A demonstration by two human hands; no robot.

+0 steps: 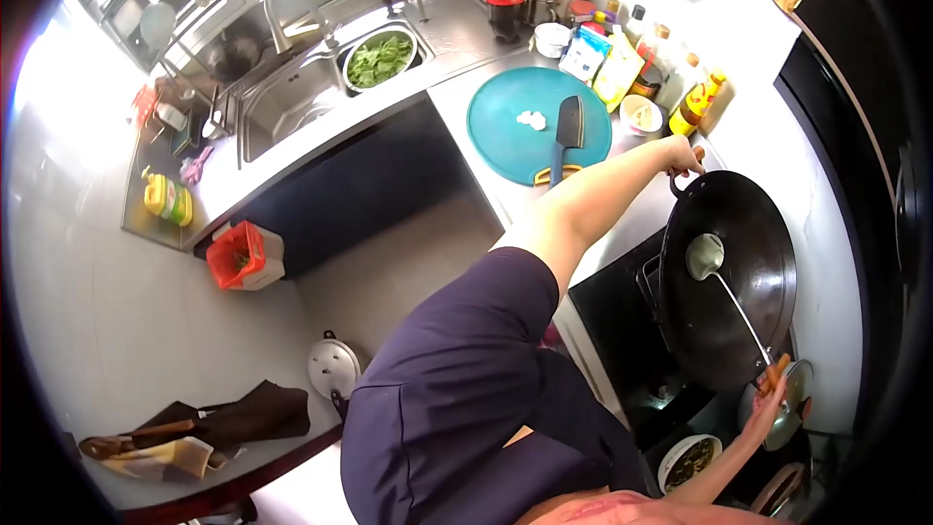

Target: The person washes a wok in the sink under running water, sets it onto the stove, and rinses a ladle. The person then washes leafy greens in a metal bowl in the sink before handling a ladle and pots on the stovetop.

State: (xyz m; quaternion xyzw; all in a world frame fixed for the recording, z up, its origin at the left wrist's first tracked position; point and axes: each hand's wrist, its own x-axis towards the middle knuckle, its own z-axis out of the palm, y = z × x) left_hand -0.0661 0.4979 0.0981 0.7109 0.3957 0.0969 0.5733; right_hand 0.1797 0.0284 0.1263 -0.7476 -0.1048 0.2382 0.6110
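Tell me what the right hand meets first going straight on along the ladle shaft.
Most likely the wok: its rim lies just ahead of the right hand along the ladle. Depth is unclear, so any gap can't be judged.

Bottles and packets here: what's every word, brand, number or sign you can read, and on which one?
No text reads clearly.
Dark drink bottle: white lettering on red label, too blurred.
Yellow packet: print too small.
White packet: print too small.
Yellow bottle: label too blurred.
Yellow jug: label too small.
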